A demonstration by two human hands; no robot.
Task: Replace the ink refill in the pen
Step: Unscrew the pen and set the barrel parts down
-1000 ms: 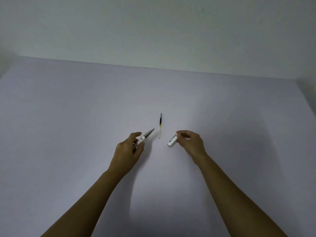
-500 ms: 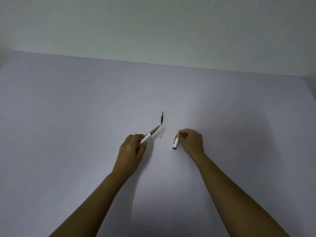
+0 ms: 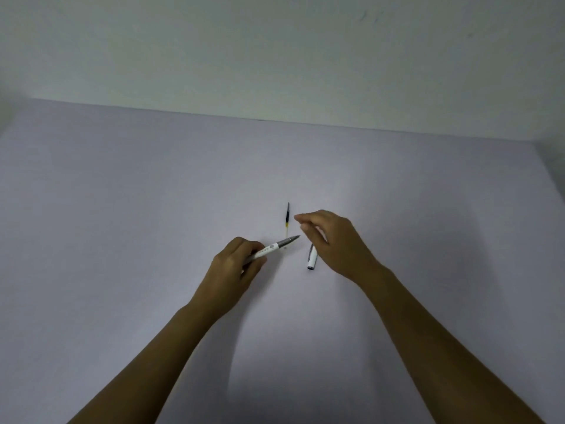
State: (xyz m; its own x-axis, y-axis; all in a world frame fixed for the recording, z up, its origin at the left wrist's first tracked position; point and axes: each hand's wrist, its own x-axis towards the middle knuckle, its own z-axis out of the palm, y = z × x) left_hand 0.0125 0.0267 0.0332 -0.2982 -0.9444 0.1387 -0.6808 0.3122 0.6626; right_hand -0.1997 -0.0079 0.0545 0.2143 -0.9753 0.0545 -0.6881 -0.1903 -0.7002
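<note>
My left hand [image 3: 234, 264] grips a white pen [image 3: 273, 246] with a grey tip that points up and to the right. A thin ink refill [image 3: 287, 220], dark at its far end and pale near me, lies flat on the table just beyond the pen tip. The white pen cap [image 3: 312, 257] lies on the table below my right hand [image 3: 331, 240]. That hand hovers over the cap, holding nothing, with its fingertips pinched near the refill's right side.
The work surface is a plain lilac table [image 3: 122, 224] that ends at a pale wall [image 3: 275, 56] behind. The table's right edge [image 3: 550, 166] shows at the far right.
My right hand let go of the cap, which now lies on the table, and moved up toward the refill. My left hand raised the pen slightly toward the refill.
</note>
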